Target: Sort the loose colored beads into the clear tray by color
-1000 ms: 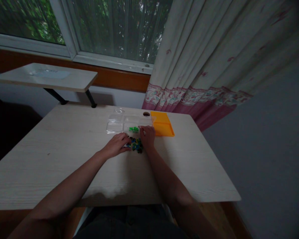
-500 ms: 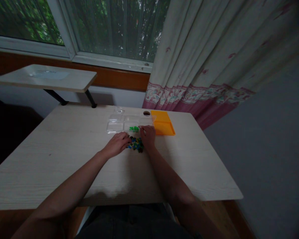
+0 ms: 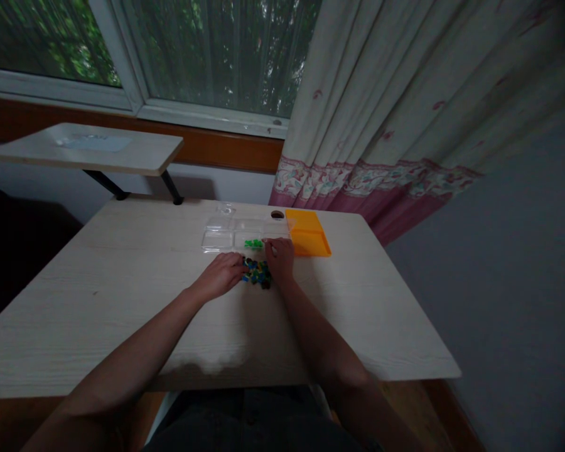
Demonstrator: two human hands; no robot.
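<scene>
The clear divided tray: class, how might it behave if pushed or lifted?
The clear tray is probably light, since its see-through walls look thin. Lying low and flat on the table, it would likely slide rather than tip. Tilting might shift the green pieces inside.

On the pale wood-grain tabletop [image 3: 371, 301], small multicoloured pieces [image 3: 257, 272] lie before the clear plastic compartment tray [image 3: 218, 239], which holds small green pieces [image 3: 253, 243]; right of it sits an orange rectangular plastic tray [image 3: 309, 241].
</scene>
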